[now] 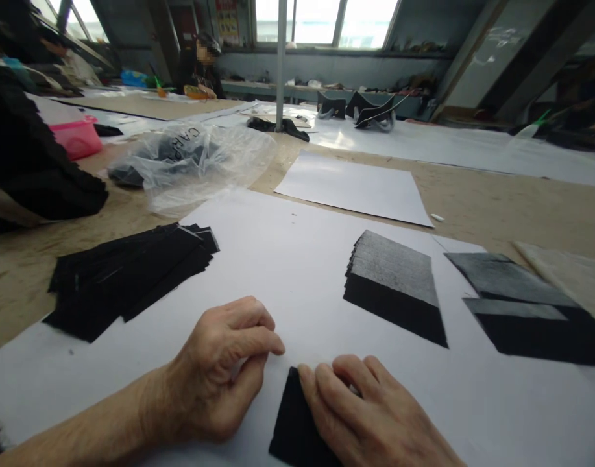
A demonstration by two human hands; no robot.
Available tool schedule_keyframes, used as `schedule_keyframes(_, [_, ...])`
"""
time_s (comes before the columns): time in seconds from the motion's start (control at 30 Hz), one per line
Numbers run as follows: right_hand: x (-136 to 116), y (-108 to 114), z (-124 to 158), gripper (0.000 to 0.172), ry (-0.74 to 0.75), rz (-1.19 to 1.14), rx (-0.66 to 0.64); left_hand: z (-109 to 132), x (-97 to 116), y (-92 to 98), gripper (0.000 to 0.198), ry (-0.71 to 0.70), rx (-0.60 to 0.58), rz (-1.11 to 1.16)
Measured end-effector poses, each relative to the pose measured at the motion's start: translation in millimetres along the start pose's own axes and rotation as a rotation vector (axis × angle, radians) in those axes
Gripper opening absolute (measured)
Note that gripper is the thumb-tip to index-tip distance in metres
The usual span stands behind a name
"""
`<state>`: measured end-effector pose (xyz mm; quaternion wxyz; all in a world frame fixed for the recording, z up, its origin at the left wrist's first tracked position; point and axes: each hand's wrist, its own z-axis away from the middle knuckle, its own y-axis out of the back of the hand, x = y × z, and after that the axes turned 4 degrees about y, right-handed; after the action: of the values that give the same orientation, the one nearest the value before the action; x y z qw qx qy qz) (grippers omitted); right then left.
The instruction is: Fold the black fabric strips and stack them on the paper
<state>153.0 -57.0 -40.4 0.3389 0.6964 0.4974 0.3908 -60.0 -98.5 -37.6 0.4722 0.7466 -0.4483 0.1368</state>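
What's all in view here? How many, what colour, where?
Black piece: 1, black, bottom centre
Overlapped stack: 1, black and grey, centre right
Other pieces: at least 2, black and grey, far right
Loose pile: 1, black, left
Large sheet: 1, white, under pieces
Smaller sheet: 1, white, beyond
Table: 1, tan, under sheets
Plastic bag: 1, clear, upper left
Tub: 1, pink, upper left
Dark heap: 1, black, left edge
Pole: 1, grey, upper centre
Co-worker: at least 1, dark clothing, background
Windows: several, white, back
Background clutter: uncounted, mixed, blurred
Left fingers: 1 set, bare, left of piece
Right fingers: 1 set, bare, on piece
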Motion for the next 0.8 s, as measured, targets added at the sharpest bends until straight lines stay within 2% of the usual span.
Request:
schedule_keyframes(0.17, [1.7,-2.5,-5.3,0.030,0.024,0.013,-0.028,0.0,-3.0,-2.9,0.027,-0.043,-0.001,-0.050])
schedule_keyframes(0.3, [0.6,-2.8,-10.8,0.024,-0.020,-0.066,-0.043,-1.0,-2.2,-5.1,0.026,-0.059,-0.023,-0.058])
schedule_keyframes(0.47, [-4.2,-3.7,-7.8,0.023,-0.135,-0.202,0.007,-2.3,-0.3,-7.7,0.026,0.016,-0.039,0.040])
schedule_keyframes(0.57, [-7.5,-5.8,-3.5,0.020,-0.263,-0.233,0.028,-5.7,0.8,-6.9,0.026,0.056,-0.128,0.047])
schedule_keyframes(0.7, [-11.3,-16.0,0.4,0.011,-0.395,-0.223,0.078,-10.9,2.6,-8.8,0.021,0.013,-0.240,-0.039])
schedule_keyframes(0.8, [-12.7,-27.5,1.2,0.017,-0.387,-0.100,0.155,-10.2,-2.1,-17.0,0.020,-0.042,-0.212,-0.055])
